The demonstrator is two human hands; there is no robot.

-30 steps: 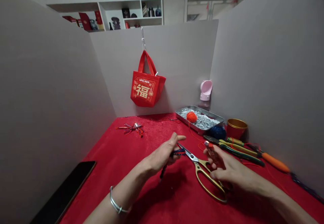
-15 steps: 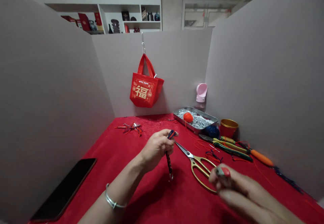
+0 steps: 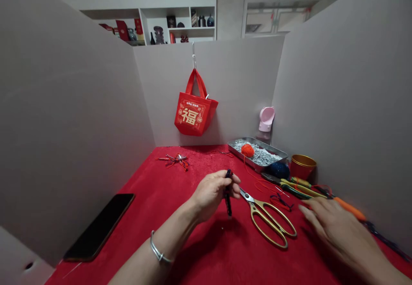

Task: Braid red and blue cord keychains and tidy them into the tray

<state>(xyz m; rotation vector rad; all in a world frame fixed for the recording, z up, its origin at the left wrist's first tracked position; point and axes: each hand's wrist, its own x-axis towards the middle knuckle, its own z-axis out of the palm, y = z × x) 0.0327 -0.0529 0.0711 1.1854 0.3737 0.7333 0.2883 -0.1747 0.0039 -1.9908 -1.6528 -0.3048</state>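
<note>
Between the thumb and fingers of my left hand [image 3: 214,192], a short dark braided cord [image 3: 228,201] with a little red hangs down above the cloth. My right hand [image 3: 334,229] is low at the right, beside the pliers [image 3: 301,190], its fingers bent over and pointing away. A bit of bright red shows by its fingertips, but what lies there is mostly hidden. Gold-handled scissors [image 3: 268,220] lie open between my two hands. Short red and navy cord pieces [image 3: 280,201] rest just past the scissors' handles.
A metal tray [image 3: 233,147] of silvery bits holds an orange-red yarn ball [image 3: 247,150]. A navy ball [image 3: 279,170] and red cup [image 3: 302,167] stand beside it. Finished-looking cord pieces [image 3: 175,160] lie back left, a phone [image 3: 99,229] front left. A red bag [image 3: 195,115] hangs behind.
My right hand has moved right and down to the cloth by the pliers; the grey and red thing in it is now largely hidden. My left hand tilts the cord more upright. The view shifted left.
</note>
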